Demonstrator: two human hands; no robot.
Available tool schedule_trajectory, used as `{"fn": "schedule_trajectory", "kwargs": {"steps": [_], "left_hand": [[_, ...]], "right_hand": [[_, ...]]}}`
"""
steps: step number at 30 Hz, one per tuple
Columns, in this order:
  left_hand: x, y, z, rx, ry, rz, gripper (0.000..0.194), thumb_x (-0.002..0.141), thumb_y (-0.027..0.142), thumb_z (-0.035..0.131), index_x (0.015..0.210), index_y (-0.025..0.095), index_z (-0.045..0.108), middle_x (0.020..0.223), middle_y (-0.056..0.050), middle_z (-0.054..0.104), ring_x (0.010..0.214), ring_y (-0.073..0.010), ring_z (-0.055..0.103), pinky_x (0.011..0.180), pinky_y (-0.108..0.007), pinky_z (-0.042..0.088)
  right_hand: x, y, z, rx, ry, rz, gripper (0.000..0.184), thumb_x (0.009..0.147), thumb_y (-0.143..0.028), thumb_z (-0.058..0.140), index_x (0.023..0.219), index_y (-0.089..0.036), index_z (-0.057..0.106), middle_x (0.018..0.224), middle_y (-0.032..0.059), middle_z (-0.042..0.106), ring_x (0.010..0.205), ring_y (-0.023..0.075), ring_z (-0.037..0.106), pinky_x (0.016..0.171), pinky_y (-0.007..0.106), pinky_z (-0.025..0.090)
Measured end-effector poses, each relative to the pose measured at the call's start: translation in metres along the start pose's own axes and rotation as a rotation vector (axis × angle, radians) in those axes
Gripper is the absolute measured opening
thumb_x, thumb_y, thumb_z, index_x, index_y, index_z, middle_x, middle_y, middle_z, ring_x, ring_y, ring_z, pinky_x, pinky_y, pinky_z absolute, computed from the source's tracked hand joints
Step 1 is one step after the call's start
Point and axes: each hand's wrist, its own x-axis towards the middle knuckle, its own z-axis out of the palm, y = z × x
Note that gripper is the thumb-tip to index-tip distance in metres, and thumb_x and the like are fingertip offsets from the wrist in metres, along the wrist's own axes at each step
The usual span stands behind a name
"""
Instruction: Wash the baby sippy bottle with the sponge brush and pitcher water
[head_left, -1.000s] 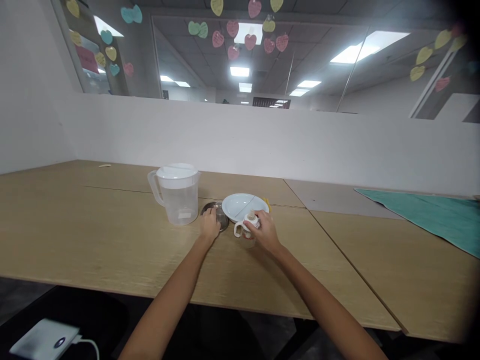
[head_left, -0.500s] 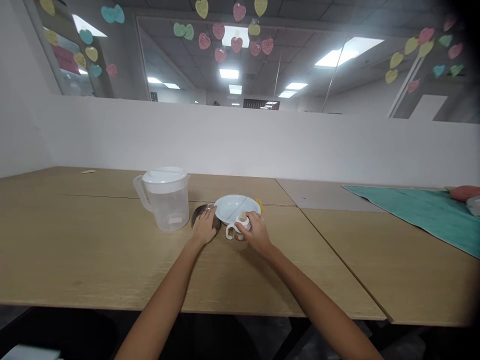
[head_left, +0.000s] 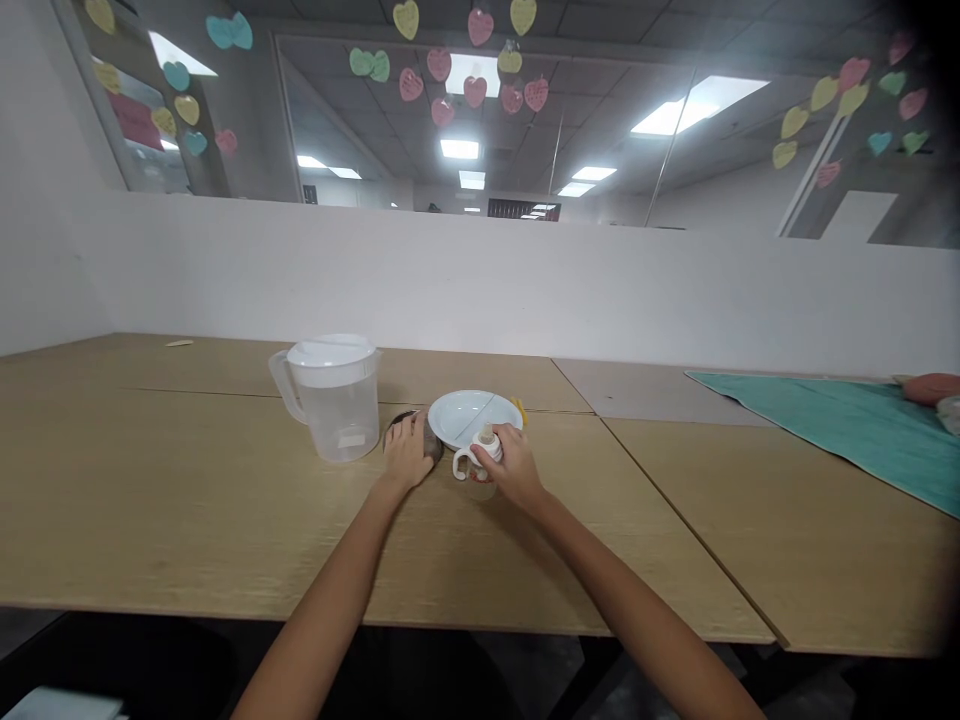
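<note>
A round metal bowl (head_left: 434, 447) is mostly covered by my left hand (head_left: 406, 452), which lies over it with the fingers bent toward its far rim. Part of that grip is hidden. My right hand (head_left: 516, 464) is closed round the upper part of a baby bottle (head_left: 481, 484), which has a white collar, a pale teat and a white side handle pointing left. The bottle stands on the table, just in front of a white plate (head_left: 459, 405) with a dividing line across it. Something small and yellow (head_left: 520, 410) shows at the plate's right edge.
A clear plastic pitcher (head_left: 341, 410) with a white lid stands left of the bowl on the wooden table (head_left: 187, 500). A green cloth (head_left: 840, 410) covers the far right, with a reddish item (head_left: 930, 388) on it. A white wall (head_left: 480, 285) rises behind.
My left hand's fingers have bent more over the bowl, whose visible inside looks slightly tilted now. My right hand and the bottle have hardly moved.
</note>
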Motion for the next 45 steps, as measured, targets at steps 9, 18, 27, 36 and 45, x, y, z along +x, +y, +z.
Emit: {"fn": "schedule_trajectory", "kwargs": {"steps": [9, 18, 27, 36, 45], "left_hand": [[-0.003, 0.003, -0.004, -0.018, 0.037, -0.150, 0.048, 0.073, 0.022, 0.049, 0.119, 0.015, 0.044, 0.137, -0.012, 0.035, 0.125, -0.0289, 0.032, 0.101, -0.042, 0.028], [0.000, 0.000, -0.001, -0.067, 0.027, -0.123, 0.050, 0.075, 0.028, 0.051, 0.123, 0.015, 0.042, 0.130, -0.014, 0.044, 0.123, -0.0286, 0.036, 0.103, -0.044, 0.026], [0.000, 0.004, -0.005, -0.032, 0.007, -0.219, 0.038, 0.076, 0.031, 0.053, 0.110, 0.016, 0.048, 0.107, -0.012, 0.052, 0.105, -0.0276, 0.048, 0.089, -0.039, 0.036], [-0.002, 0.008, -0.030, -0.288, 0.416, -0.244, 0.029, 0.073, 0.022, 0.053, 0.102, 0.018, 0.049, 0.105, -0.010, 0.045, 0.105, -0.0250, 0.049, 0.091, -0.037, 0.041], [-0.030, 0.054, -0.019, -0.535, 0.768, 0.476, 0.055, 0.074, 0.020, 0.053, 0.122, 0.022, 0.026, 0.115, -0.014, 0.047, 0.107, -0.0256, 0.051, 0.087, -0.045, 0.046]], "right_hand": [[0.000, -0.004, -0.001, -0.004, -0.014, 0.007, 0.031, 0.084, -0.046, 0.049, 0.096, -0.018, 0.054, 0.093, 0.0059, 0.060, 0.091, 0.0203, 0.054, 0.085, 0.035, 0.037], [0.000, -0.003, -0.002, -0.018, -0.017, -0.007, 0.031, 0.084, -0.046, 0.048, 0.096, -0.018, 0.054, 0.093, 0.0069, 0.061, 0.091, 0.0211, 0.054, 0.083, 0.035, 0.038], [0.000, -0.003, -0.002, -0.028, 0.003, -0.024, 0.031, 0.084, -0.045, 0.048, 0.096, -0.017, 0.055, 0.090, 0.0063, 0.061, 0.088, 0.0207, 0.054, 0.082, 0.035, 0.038], [-0.002, 0.001, 0.000, -0.058, 0.001, -0.034, 0.042, 0.083, -0.050, 0.048, 0.109, -0.017, 0.051, 0.099, 0.0094, 0.059, 0.096, 0.0234, 0.052, 0.088, 0.042, 0.038], [-0.010, -0.002, 0.000, -0.098, 0.246, -0.291, 0.050, 0.080, -0.038, 0.050, 0.126, -0.023, 0.039, 0.127, 0.0131, 0.047, 0.122, 0.0285, 0.040, 0.100, 0.054, 0.029]]}}
